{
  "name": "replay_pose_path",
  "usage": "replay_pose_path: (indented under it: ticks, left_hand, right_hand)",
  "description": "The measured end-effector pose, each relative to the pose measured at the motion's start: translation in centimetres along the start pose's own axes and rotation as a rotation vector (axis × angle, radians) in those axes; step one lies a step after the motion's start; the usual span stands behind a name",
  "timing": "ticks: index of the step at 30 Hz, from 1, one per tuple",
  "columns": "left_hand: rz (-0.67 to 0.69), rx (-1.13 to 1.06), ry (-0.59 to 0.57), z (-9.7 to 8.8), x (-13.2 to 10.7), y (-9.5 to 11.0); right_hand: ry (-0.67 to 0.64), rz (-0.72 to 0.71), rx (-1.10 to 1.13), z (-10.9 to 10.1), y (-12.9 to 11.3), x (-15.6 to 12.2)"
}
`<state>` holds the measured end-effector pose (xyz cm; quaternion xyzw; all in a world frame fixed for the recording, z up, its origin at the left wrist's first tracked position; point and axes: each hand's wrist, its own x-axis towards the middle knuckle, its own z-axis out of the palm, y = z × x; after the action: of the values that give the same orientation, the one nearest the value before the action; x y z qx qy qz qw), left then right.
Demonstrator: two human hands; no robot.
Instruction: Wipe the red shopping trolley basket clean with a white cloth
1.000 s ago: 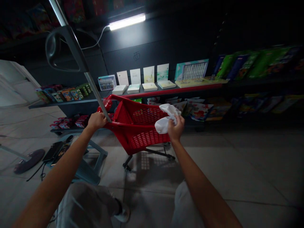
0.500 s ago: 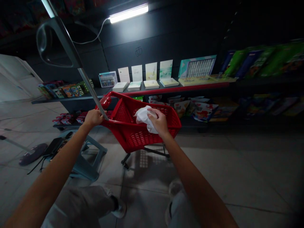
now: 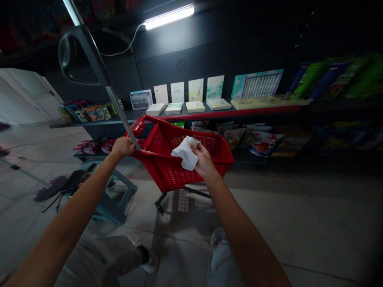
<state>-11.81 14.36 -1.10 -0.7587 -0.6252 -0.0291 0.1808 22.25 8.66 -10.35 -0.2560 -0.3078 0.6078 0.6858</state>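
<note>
A red shopping cart [image 3: 176, 175] with perforated sides stands in front of me, its handle end to the left. My left hand [image 3: 123, 147] is closed around the handle end, close to the foot of a metal pole [image 3: 118, 109] that rises from the cart there. Pinched in my right hand [image 3: 205, 160] is a crumpled white cloth [image 3: 186, 153], hanging over the cart's near rim. Whether the cloth touches the rim I cannot tell. Part of the basket's inside is hidden behind the cloth and hand.
Behind the cart runs a dark shelf [image 3: 209, 115] with several booklets [image 3: 196, 89] and boxed sets. Bagged goods [image 3: 265, 142] fill the lower shelf. A blue-grey stool [image 3: 119, 195] with dark items on it stands left, beside a round pole base [image 3: 49, 189].
My right hand has turned and shifted slightly, and the cloth in it has changed shape. My left hand keeps its grip. The whole view has swung a little to the left.
</note>
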Motion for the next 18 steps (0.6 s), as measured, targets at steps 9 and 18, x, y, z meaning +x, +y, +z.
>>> replay_pose_path:
  ticks: [9,18]
  left_hand:
    - [-0.005,-0.010,0.000,-0.2,-0.1,0.3]
    - [0.004,0.002,-0.018,-0.7,-0.2,0.8]
  right_hand:
    - [-0.118,-0.299,-0.665,0.0,2.3,0.1]
    - [-0.013,-0.336,-0.570,0.2,5.0,0.4]
